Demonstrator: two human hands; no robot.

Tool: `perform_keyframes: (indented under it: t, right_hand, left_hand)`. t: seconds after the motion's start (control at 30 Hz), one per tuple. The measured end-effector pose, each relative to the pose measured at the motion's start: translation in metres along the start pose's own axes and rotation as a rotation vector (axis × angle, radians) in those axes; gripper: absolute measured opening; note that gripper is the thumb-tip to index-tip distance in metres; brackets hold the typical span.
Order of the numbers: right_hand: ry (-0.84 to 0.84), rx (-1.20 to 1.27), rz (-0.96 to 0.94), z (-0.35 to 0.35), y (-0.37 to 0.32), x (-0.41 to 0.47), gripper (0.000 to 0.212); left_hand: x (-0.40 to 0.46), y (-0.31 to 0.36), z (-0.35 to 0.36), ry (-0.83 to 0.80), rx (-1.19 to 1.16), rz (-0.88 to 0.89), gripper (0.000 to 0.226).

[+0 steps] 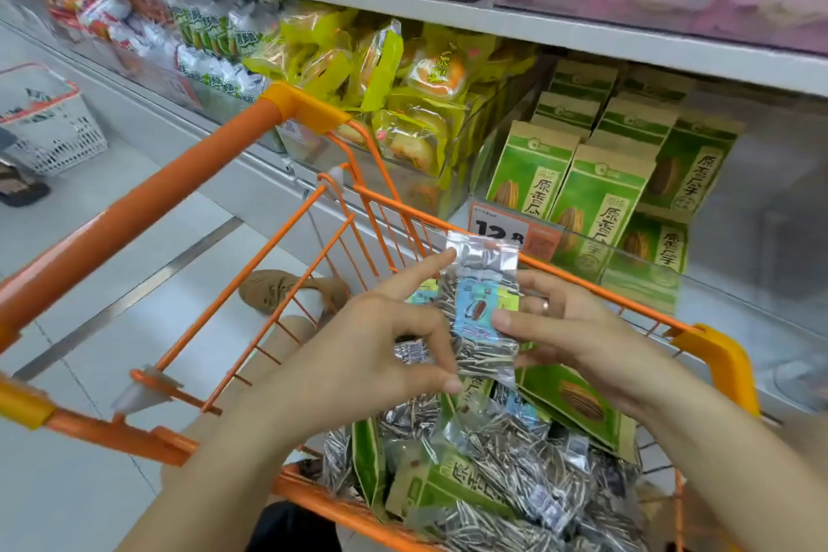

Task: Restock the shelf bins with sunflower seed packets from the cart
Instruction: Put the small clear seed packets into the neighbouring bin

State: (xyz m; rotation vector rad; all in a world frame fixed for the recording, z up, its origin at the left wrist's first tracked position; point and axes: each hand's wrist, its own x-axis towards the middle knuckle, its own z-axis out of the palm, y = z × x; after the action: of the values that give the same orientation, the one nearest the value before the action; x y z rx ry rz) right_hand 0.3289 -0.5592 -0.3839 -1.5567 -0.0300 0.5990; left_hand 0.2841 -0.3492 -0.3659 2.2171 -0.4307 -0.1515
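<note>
1. While both hands worked above the orange cart (148, 197), the head view showed a clear sunflower seed packet (484, 318) with a blue label held upright between them. The left hand (381, 341) pinched its lower left edge between thumb and curled fingers, with the forefinger stretched up along the side. The right hand (569, 327) gripped the right edge, thumb pressed on the label and fingers wrapped behind.

2. More stock lay heaped in the cart basket below: clear seed packets (515, 462) mixed with green kraft packets (578, 403). The shelf bin (627, 238) just beyond the cart's far rim already held upright green packets (596, 202) behind a price tag (502, 229). Bins further left held yellow pastry bags (381, 72).

3. My judgement was that the packet was being squared up before shelving. To do it well, one hand should have taken the packet firmly by an edge. It should have lifted clear of the cart rim and gone label-forward into the matching bin. I could not tell which bin took the clear sort.
</note>
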Motion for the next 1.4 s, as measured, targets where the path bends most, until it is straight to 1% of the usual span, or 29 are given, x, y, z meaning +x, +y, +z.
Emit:
perform_keyframes:
  t: [0.03, 0.07, 0.13, 0.17, 0.2, 0.23, 0.27, 0.3, 0.37, 0.4, 0.43, 0.47, 0.5, 0.57, 0.63, 0.7, 0.73, 0.77, 0.83, 0.87, 0.9, 0.97, 1.0, 1.07, 1.17, 1.23, 1.27, 1.33, 1.4]
  right_hand:
    - [0.016, -0.026, -0.049, -0.001, 0.003, 0.002, 0.069]
    - [0.063, -0.069, -0.108, -0.003, 0.005, 0.003, 0.07]
    - [0.221, -0.133, -0.201, -0.009, 0.005, 0.004, 0.061]
    - [0.276, -0.145, -0.22, -0.012, 0.004, 0.005, 0.059]
    - [0.301, -0.148, -0.23, -0.014, 0.004, 0.006, 0.065]
    - [0.308, -0.145, -0.233, -0.016, 0.004, 0.007, 0.076]
    - [0.312, -0.145, -0.247, -0.018, 0.005, 0.007, 0.084]
    - [0.319, -0.152, -0.272, -0.018, 0.005, 0.007, 0.085]
    - [0.331, -0.203, -0.324, -0.017, 0.005, 0.005, 0.074]
    - [0.338, -0.225, -0.345, -0.017, 0.005, 0.004, 0.065]
    - [0.342, -0.246, -0.363, -0.017, 0.005, 0.004, 0.054]
    - [0.346, -0.258, -0.371, -0.017, 0.006, 0.005, 0.043]
    - [0.352, -0.269, -0.376, -0.017, 0.006, 0.005, 0.037]
    - [0.37, -0.27, -0.372, -0.019, 0.009, 0.008, 0.041]
    - [0.373, -0.271, -0.382, -0.017, 0.01, 0.008, 0.053]
    - [0.369, -0.282, -0.407, -0.018, 0.01, 0.008, 0.059]
    - [0.371, -0.271, -0.406, -0.019, 0.01, 0.008, 0.059]
    - [0.369, -0.247, -0.41, -0.019, 0.01, 0.007, 0.05]
    - [0.404, -0.201, -0.431, -0.018, 0.009, 0.006, 0.023]
    - [0.439, -0.182, -0.438, -0.017, 0.007, 0.005, 0.021]
    - [0.456, -0.156, -0.449, -0.018, 0.007, 0.005, 0.027]
    - [0.491, -0.099, -0.46, -0.018, 0.006, 0.006, 0.056]
    - [0.508, -0.066, -0.468, -0.017, 0.005, 0.005, 0.06]
    - [0.528, -0.017, -0.479, -0.019, 0.005, 0.005, 0.053]
    - [0.508, 0.012, -0.388, -0.021, 0.005, 0.006, 0.063]
    - [0.416, 0.057, -0.289, -0.021, 0.002, 0.006, 0.058]
    - [0.357, 0.062, -0.254, -0.021, 0.003, 0.007, 0.054]
    - [0.271, 0.057, -0.213, -0.019, 0.003, 0.008, 0.044]
    - [0.204, 0.079, -0.177, -0.019, 0.007, 0.01, 0.055]
  left_hand:
    - [0.0, 0.0, -0.004, 0.027, -0.022, -0.006, 0.012]
    - [0.001, 0.0, -0.01, 0.102, -0.058, -0.009, 0.014]
    - [0.005, -0.001, -0.026, 0.35, -0.088, -0.025, 0.018]
    - [0.009, -0.001, -0.033, 0.446, -0.02, -0.059, 0.019]
    - [0.015, -0.001, -0.037, 0.477, 0.123, -0.112, 0.019]
    - [0.022, -0.003, -0.038, 0.424, 0.309, -0.182, 0.023]
    - [0.03, -0.006, -0.036, 0.296, 0.488, -0.258, 0.03]
    - [0.038, -0.01, -0.03, 0.126, 0.619, -0.324, 0.037]
    - [0.055, -0.02, -0.013, -0.206, 0.729, -0.404, 0.054]
    - [0.063, -0.026, -0.006, -0.304, 0.742, -0.427, 0.063]
    - [0.07, -0.033, 0.0, -0.351, 0.747, -0.444, 0.069]
    - [0.075, -0.038, 0.004, -0.363, 0.74, -0.455, 0.074]
    - [0.079, -0.043, 0.007, -0.358, 0.732, -0.461, 0.078]
    - [0.082, -0.051, 0.012, -0.35, 0.751, -0.467, 0.081]
    - [0.08, -0.059, 0.013, -0.328, 0.776, -0.451, 0.075]
    - [0.078, -0.063, 0.01, -0.292, 0.709, -0.423, 0.059]
    - [0.076, -0.062, 0.008, -0.288, 0.664, -0.409, 0.052]
    - [0.075, -0.06, 0.006, -0.298, 0.628, -0.397, 0.047]
    - [0.072, -0.054, 0.004, -0.318, 0.546, -0.365, 0.044]
    - [0.07, -0.05, 0.002, -0.304, 0.498, -0.342, 0.043]
    - [0.069, -0.048, -0.002, -0.267, 0.442, -0.321, 0.044]
    - [0.065, -0.04, -0.013, -0.12, 0.302, -0.259, 0.04]
    - [0.062, -0.034, -0.021, -0.039, 0.211, -0.23, 0.039]
    - [0.057, -0.016, -0.035, 0.096, 0.043, -0.168, 0.038]
    - [0.052, 0.016, -0.048, 0.233, -0.192, -0.048, 0.034]
    - [0.055, 0.031, -0.049, 0.222, -0.359, -0.024, 0.031]
    - [0.058, 0.036, -0.045, 0.19, -0.388, -0.031, 0.03]
    - [0.066, 0.039, -0.035, 0.132, -0.348, -0.051, 0.03]
    - [0.073, 0.039, -0.027, 0.103, -0.265, -0.029, 0.032]
